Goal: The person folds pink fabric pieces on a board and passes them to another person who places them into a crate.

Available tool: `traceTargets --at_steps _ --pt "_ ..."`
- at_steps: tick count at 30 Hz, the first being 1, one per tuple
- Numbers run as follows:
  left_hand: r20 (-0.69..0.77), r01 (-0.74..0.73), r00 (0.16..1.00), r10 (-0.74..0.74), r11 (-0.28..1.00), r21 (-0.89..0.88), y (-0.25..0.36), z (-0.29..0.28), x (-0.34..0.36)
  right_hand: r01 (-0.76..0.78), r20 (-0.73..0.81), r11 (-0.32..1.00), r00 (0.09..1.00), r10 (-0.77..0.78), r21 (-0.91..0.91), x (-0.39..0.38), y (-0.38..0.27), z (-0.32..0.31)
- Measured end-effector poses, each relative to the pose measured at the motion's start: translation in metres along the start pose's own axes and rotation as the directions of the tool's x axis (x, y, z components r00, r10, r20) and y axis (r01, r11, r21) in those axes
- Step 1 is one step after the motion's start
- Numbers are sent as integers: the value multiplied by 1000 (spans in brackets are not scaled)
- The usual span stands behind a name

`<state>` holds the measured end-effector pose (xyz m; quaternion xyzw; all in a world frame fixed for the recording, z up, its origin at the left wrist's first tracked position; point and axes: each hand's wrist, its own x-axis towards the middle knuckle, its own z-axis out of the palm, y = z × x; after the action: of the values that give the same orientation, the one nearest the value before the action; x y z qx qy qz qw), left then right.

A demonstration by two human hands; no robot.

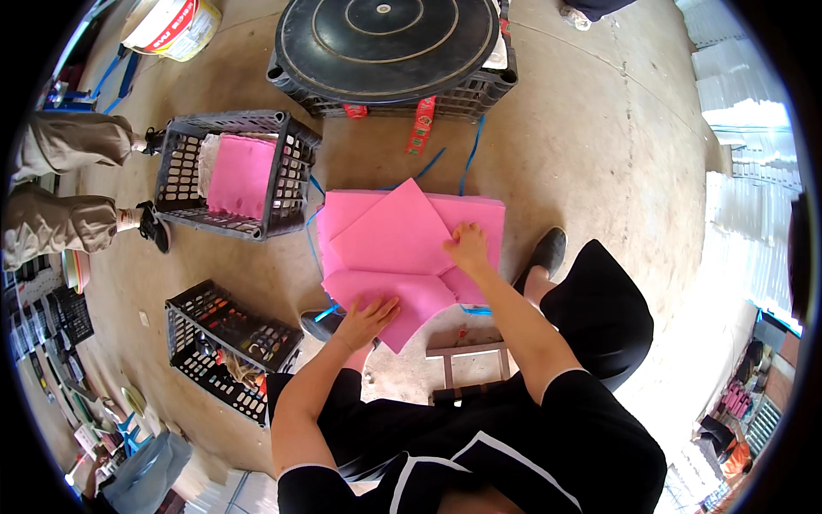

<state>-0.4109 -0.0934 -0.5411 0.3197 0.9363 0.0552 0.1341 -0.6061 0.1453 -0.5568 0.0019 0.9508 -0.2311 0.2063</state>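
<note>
A stack of pink sheets (479,211), paper-like, lies in front of me between my feet. One loose pink sheet (396,224) rests turned at an angle on top, its corner toward the far side. Nearer to me, another pink sheet (411,310) is bent over and curls off the stack's front edge. My left hand (368,322) lies on this curled sheet with its fingers spread. At the right of the stack, my right hand (468,250) has its fingers bent and closed at the sheet's edge, beside the angled sheet's right corner.
Beyond the stack, a round black lid (385,43) tops a black crate. To the left, one black crate (295,171) holds pink sheets, and another (205,364) stands nearer. A person's legs (77,218) are at far left. Blue straps (472,158) trail around the stack.
</note>
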Motion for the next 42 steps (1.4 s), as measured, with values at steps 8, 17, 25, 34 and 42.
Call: traceTargets --at_steps 8,17,25,34,42 --pt "-37 85 995 -90 987 -137 8 -30 69 216 -138 974 969 -205 72 51 18 -40" --pt "-39 109 992 -119 973 -205 16 -9 75 687 34 704 719 -694 -180 16 -36 19" --pt "14 69 998 -68 985 -161 29 -6 54 733 156 667 680 -716 -133 23 -26 13" --pt "89 22 996 -7 986 -167 27 -17 36 733 153 658 680 -717 -173 25 -24 16" --pt "54 -12 998 23 982 -186 20 -14 25 723 135 668 690 -711 -173 22 -24 15"
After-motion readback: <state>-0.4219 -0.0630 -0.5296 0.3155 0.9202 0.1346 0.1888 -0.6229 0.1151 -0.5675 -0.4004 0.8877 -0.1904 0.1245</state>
